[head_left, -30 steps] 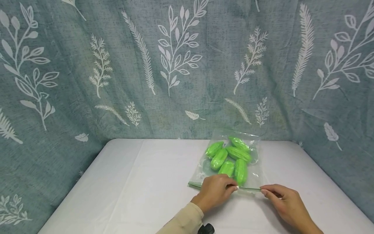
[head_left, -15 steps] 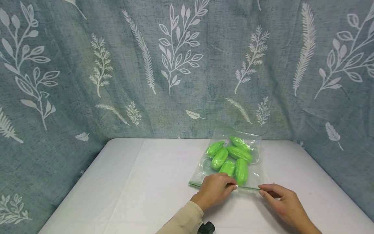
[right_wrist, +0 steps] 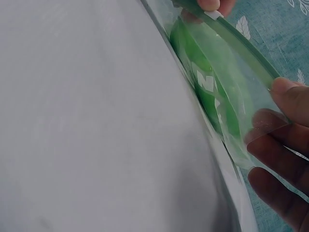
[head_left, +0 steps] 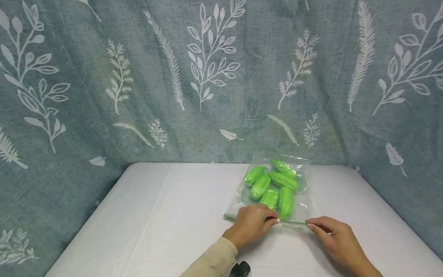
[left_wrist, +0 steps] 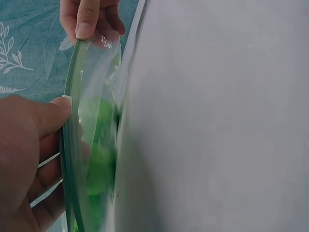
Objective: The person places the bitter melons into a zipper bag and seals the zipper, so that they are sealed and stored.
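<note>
A clear zip bag (head_left: 302,202) with a green zip strip (head_left: 292,222) along its near edge lies toward the back right of the table. Inside it are several bright green, oblong, ridged vegetables (head_left: 285,202). My left hand (head_left: 252,225) grips the strip near its middle, thumb and finger at a small white slider (left_wrist: 67,99). The right hand (head_left: 340,238) pinches the strip's right end between thumb and forefinger; its other fingers (right_wrist: 275,193) sit loosely curled under the bag's corner. In the head view, my left hand covers part of the strip.
A white cloth covers the table (head_left: 166,215). Behind it and at both sides hangs a blue-green curtain (head_left: 256,77) with white leaf prints. A small black object (head_left: 241,268) shows by my left sleeve (head_left: 214,258) at the bottom edge.
My left hand has slid slightly left along the strip with the slider. The right hand has shifted a little left too, still pinching the strip's end. The vegetables stay in place.
</note>
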